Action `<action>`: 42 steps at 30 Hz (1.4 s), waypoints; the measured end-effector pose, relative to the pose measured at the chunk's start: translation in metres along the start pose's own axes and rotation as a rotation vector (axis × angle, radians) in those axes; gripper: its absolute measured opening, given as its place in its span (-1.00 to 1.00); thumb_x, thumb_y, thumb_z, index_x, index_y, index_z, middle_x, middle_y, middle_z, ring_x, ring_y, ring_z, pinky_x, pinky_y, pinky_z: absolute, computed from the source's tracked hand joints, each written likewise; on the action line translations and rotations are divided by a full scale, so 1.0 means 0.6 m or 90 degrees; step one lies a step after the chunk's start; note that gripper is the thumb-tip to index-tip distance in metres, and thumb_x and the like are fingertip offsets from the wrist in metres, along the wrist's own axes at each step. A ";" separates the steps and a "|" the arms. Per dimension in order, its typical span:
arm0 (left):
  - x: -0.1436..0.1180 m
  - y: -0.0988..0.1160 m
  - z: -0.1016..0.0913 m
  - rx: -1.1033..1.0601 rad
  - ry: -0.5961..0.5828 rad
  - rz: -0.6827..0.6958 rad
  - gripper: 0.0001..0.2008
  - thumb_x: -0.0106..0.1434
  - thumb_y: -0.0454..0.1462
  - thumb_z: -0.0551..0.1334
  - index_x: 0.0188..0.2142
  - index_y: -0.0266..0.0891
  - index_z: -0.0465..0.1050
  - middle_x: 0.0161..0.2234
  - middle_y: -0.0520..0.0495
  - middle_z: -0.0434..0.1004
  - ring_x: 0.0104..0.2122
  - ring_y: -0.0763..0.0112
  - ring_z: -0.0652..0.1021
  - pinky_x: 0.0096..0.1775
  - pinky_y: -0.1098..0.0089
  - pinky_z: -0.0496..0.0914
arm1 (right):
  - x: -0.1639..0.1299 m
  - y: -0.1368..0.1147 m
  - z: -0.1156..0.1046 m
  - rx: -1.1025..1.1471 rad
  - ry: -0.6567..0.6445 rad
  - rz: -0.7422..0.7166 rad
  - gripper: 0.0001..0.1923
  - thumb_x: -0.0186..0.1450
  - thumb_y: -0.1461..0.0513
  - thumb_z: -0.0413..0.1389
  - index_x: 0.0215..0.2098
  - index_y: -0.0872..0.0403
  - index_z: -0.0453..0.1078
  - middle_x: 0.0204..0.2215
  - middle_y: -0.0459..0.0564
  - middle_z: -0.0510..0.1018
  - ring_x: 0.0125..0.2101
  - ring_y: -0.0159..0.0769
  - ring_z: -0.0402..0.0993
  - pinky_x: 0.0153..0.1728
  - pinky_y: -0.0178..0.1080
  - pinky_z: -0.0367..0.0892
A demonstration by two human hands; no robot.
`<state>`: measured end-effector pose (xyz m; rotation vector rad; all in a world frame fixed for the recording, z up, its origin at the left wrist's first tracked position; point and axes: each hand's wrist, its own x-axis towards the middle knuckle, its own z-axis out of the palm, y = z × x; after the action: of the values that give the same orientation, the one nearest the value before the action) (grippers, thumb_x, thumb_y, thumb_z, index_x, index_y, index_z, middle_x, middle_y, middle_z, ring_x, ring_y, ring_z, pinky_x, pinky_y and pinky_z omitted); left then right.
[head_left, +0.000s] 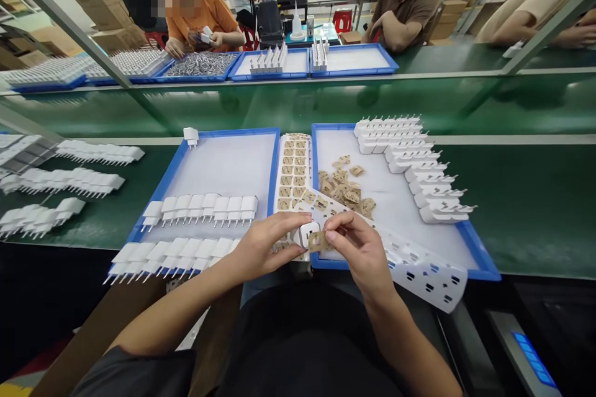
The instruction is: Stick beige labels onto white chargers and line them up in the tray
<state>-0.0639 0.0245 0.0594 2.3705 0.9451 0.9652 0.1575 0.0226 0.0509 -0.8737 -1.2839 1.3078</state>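
My left hand (265, 242) is closed around a white plug-in charger (305, 234), its port face turned to the right. Between thumb and fingertips, my right hand (358, 245) pinches a small tan sticker (317, 241) close against that face; whether it touches cannot be told. Under my hands lie a sheet of tan stickers (293, 167) and a mostly peeled backing sheet (426, 270), which slants down to the right. A pile of loose tan pieces (347, 189) rests in the right tray.
The left blue-rimmed tray (161, 192) holds rows of chargers (205, 208), prongs toward me. More chargers (410, 167) line the right side of the right tray (477, 254). Further chargers (65, 180) stand at far left. Across the bench, people sit behind trays (270, 76) of parts.
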 end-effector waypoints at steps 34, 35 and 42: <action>-0.004 0.001 0.007 0.091 0.060 0.062 -0.57 0.38 -0.30 0.25 0.22 -0.19 0.32 0.06 -0.29 0.59 0.08 0.17 0.60 0.10 0.16 0.52 | 0.004 -0.007 0.025 -0.315 0.091 -0.142 -0.97 0.33 0.27 0.20 -0.27 0.00 0.44 -0.37 -0.09 0.51 -0.40 -0.34 0.43 -0.32 -0.23 0.42; -0.005 0.001 0.008 0.084 0.074 0.060 -0.56 0.38 -0.31 0.25 0.22 -0.18 0.31 0.07 -0.30 0.59 0.08 0.17 0.60 0.10 0.16 0.53 | 0.005 -0.005 0.022 -0.309 0.103 -0.135 -0.97 0.33 0.26 0.20 -0.26 0.00 0.44 -0.36 -0.08 0.49 -0.38 -0.33 0.42 -0.32 -0.24 0.42; 0.001 0.001 0.018 0.066 0.159 0.120 -0.58 0.29 -0.42 0.33 0.13 -0.23 0.40 0.04 -0.32 0.59 0.07 0.19 0.60 0.06 0.20 0.55 | 0.010 0.008 0.024 0.081 -0.053 0.004 -0.88 0.36 0.22 0.19 -0.13 -0.07 0.49 -0.11 -0.04 0.48 -0.02 -0.24 0.45 -0.05 -0.21 0.45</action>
<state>-0.0555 0.0236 0.0527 2.5012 0.8883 1.3392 0.1415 0.0259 0.0496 -0.7409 -1.2477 1.4270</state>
